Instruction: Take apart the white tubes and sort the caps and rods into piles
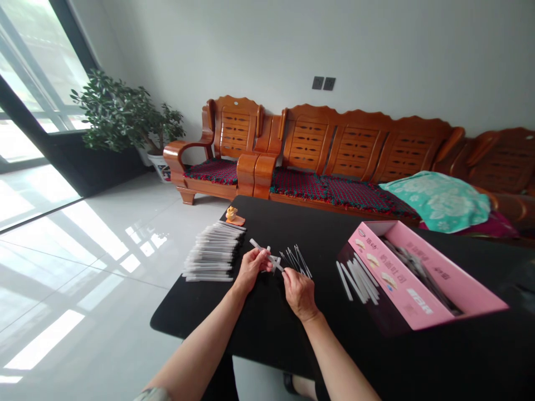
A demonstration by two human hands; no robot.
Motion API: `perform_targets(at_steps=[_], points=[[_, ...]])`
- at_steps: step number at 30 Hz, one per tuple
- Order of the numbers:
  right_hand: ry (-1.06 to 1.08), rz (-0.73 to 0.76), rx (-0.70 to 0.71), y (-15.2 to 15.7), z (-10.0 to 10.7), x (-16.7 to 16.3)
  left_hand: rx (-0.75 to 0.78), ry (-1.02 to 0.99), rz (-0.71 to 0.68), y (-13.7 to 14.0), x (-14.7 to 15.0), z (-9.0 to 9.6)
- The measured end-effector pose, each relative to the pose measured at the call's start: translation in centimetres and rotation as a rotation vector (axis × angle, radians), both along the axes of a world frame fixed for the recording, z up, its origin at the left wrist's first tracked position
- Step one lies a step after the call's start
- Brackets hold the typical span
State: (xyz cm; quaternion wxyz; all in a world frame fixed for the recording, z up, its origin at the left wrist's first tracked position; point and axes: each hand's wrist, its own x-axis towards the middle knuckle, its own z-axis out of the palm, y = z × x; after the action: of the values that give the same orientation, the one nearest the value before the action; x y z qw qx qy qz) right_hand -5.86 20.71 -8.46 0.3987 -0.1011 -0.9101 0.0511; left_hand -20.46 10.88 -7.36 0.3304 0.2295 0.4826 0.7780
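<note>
Over the black table, my left hand (251, 268) is closed on a slim white tube (254, 243) that sticks out past the fingers to the upper left. My right hand (299, 291) pinches the near end of a pale, flat-looking piece (275, 262), which meets the left fingertips; its exact kind is too small to tell. Just beyond the right hand lie several thin dark rods with light edges (298, 259). To the left of my hands, a long row of white tubes (213, 252) is stacked side by side. More white tubes (360, 279) lie loosely at the right.
A pink open box (401, 289) with dark grey strips (412, 262) inside stands on the table's right side. A small orange figurine (232, 214) sits at the far left corner of the table (259, 328). Wooden sofas (313, 139) and a potted plant (125, 117) are behind.
</note>
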Motion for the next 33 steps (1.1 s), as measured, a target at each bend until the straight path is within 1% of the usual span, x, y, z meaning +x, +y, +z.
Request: perform_targets(at_steps=[5, 8, 15, 21, 28, 33], points=[[0.013, -0.007, -0.037, -0.12, 0.47, 0.07, 0.001, 0.003, 0.017, 0.04, -0.05, -0.13], [-0.011, -0.004, -0.034, -0.17, 0.60, 0.09, 0.003, 0.004, 0.025, 0.09, -0.07, -0.17], [0.024, -0.008, -0.056, -0.16, 0.55, 0.19, -0.021, 0.006, 0.030, 0.07, -0.05, -0.19], [0.001, 0.000, -0.066, -0.07, 0.47, 0.13, -0.021, 0.005, 0.030, 0.12, -0.10, -0.30], [0.036, -0.042, -0.103, -0.01, 0.38, 0.21, -0.034, 0.006, 0.029, 0.12, -0.14, -0.23], [0.001, -0.011, -0.075, -0.05, 0.58, 0.17, -0.045, 0.005, 0.040, 0.17, -0.18, -0.30]])
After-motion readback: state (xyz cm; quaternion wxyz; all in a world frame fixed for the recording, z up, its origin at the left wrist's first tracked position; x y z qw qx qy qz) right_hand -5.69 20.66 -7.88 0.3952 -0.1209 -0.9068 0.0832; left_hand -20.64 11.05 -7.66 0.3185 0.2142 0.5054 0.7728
